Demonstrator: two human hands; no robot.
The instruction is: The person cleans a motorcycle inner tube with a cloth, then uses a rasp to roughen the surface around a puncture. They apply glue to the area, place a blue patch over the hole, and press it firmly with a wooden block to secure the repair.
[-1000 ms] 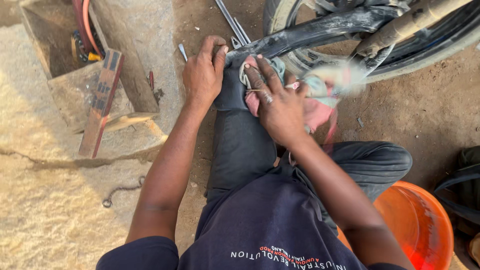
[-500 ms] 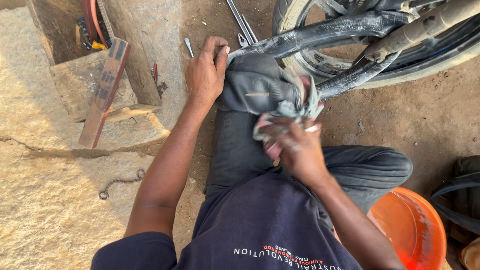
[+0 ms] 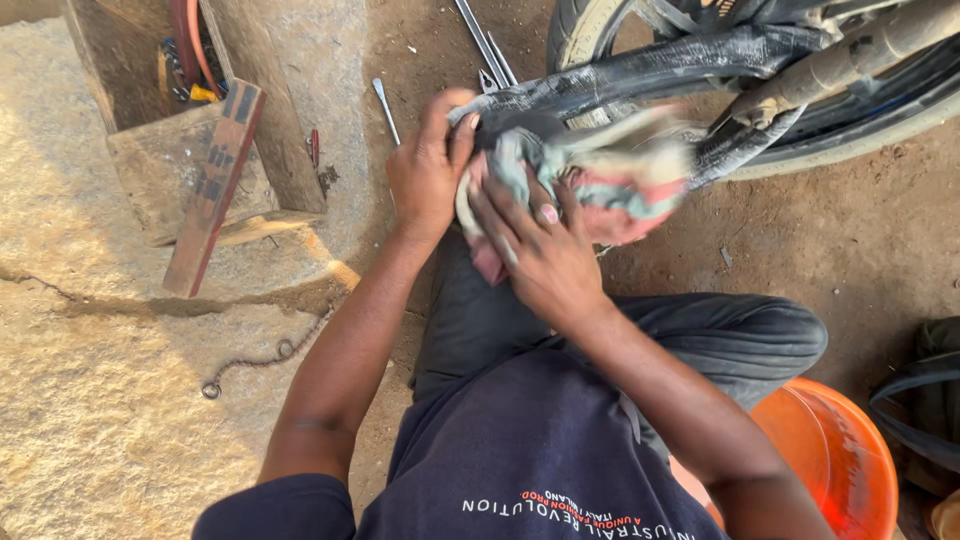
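R hand (image 3: 545, 255) + rag (image 3: 600, 180) moved up onto frame tube (image 3: 640, 70) | R grip shut on rag | L hand (image 3: 428, 165) clasps tube end

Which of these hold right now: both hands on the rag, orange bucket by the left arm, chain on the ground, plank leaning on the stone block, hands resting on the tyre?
1. The right hand presses the rag. True.
2. The left hand holds the rag too. False: it grips the black tube.
3. The orange bucket sits by the left arm. False: it is by the right arm.
4. A chain lies on the ground. True.
5. A wooden plank leans on the stone block. True.
6. Both hands rest on the tyre. False: neither touches it.
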